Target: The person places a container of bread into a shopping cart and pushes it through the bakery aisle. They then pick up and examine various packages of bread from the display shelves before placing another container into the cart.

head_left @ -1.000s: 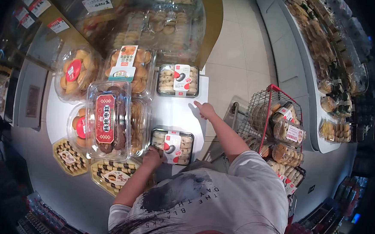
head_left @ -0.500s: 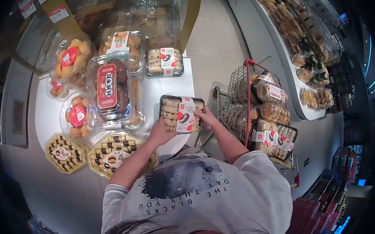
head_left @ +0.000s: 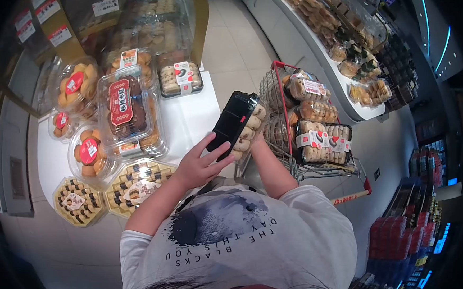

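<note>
While tipped onto its long edge, the cookie box hangs in the air between the white display table and the wire cart. Its black base faces the camera, and pale cookies show through the clear lid along its right side. The left hand lies against the base with its fingers spread apart and flat, pressing rather than curling round an edge. The right hand reaches in under the lid side and is mostly hidden by the box, so whether its fingers are closed cannot be told. A matching box sits flat on the table's far side, and more of them are stacked in the cart. A tall clamshell with a red label stands on the table to the left. Judged from its thin plastic shell, the box is probably light. The base looks fairly stiff, while the lid is likely to flex and the surfaces to be smooth and slippery. The cookies probably break easily and may slide while the box stands on edge. The soundest hold appears to be on the two long rims or under the rigid base, with no squeezing of the lid.
</note>
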Demonstrator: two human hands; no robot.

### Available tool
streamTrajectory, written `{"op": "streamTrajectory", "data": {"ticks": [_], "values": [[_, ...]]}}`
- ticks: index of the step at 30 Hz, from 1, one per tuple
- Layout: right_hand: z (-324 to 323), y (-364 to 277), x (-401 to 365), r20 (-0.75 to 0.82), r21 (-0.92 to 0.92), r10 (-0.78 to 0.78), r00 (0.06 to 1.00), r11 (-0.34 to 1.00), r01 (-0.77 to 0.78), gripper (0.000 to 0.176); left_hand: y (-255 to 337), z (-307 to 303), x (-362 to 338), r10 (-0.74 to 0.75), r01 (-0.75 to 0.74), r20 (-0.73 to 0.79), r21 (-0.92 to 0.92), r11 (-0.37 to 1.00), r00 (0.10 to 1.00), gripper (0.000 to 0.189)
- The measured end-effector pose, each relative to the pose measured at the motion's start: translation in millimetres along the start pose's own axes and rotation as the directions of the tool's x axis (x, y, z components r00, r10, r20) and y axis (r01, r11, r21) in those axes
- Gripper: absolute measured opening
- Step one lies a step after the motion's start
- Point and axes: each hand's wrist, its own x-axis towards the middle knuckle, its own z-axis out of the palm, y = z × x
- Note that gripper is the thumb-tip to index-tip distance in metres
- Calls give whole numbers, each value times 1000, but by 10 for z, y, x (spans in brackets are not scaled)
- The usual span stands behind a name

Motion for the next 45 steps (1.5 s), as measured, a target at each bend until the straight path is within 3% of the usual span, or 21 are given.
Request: {"op": "streamTrajectory", "data": {"ticks": [1,3,5,7,10,13,17,18,19,21,23,24,31,32,35,39,43,45], "values": [[-77,28,33,-106,30,84,991,996,-81,57,41,0,8,92,-92,40,-3,996,995,42],[1023,100,-11,-296,-58,92,951,992,-113,31,87,12,20,146,-144,74,-28,989,987,42],[448,109,89,-111,-63,294,949,951,-302,37,85,10,-8,149,-150,107,5,989,983,44],[31,43,260,-43,6,392,919,920,-393,46,-76,70,-108,-3,3,68,-4,1000,998,49],[-191,-48,458,-289,-120,280,915,938,-325,49,-363,141,-177,-321,313,-26,-152,937,947,61],[-258,-284,747,-382,-271,141,913,928,-257,43,-592,304,-117,-624,596,-51,-247,764,780,70],[-448,-646,1391,-419,-390,125,900,870,-303,36,-1039,681,47,-793,758,-66,-254,601,606,78],[-518,-731,1608,-391,-349,165,905,884,-312,36,-1206,798,54,-838,799,-76,-267,539,541,78],[-482,-816,1827,-420,-420,125,899,851,-314,37,-1410,934,47,-878,834,-90,-283,475,470,78],[-342,-906,2244,-465,-544,34,884,777,-316,38,-1820,1201,-8,-952,863,-98,-404,304,290,80],[-436,-961,2675,-429,-561,65,901,763,-323,44,-2160,1426,-69,-996,799,-45,-596,85,73,82],[-450,-964,2837,-426,-555,91,900,759,-340,46,-2273,1504,-108,-999,762,-25,-646,41,33,82],[-880,-647,3523,-512,-476,69,856,807,-350,47,-2456,1508,-113,-998,917,-56,-394,56,37,81],[-955,-567,3582,-592,-454,31,805,812,-366,47,-2454,1528,-124,-999,925,-50,-379,37,20,80],[-996,-451,3604,-481,-634,-71,874,717,-290,53,-2436,1598,-186,-999,936,-17,-351,-31,-39,79],[-1024,-438,3585,-484,-653,-46,874,684,-326,66,-2345,1691,-370,-990,923,73,-359,-139,-121,76],[-940,-629,3306,-720,-285,202,664,786,-548,87,-2092,1531,-367,-976,891,149,-405,-206,-158,74],[-1015,-556,3298,-609,-294,225,761,827,-479,88,-1938,1450,-476,-972,881,167,-418,-220,-163,71]]}}
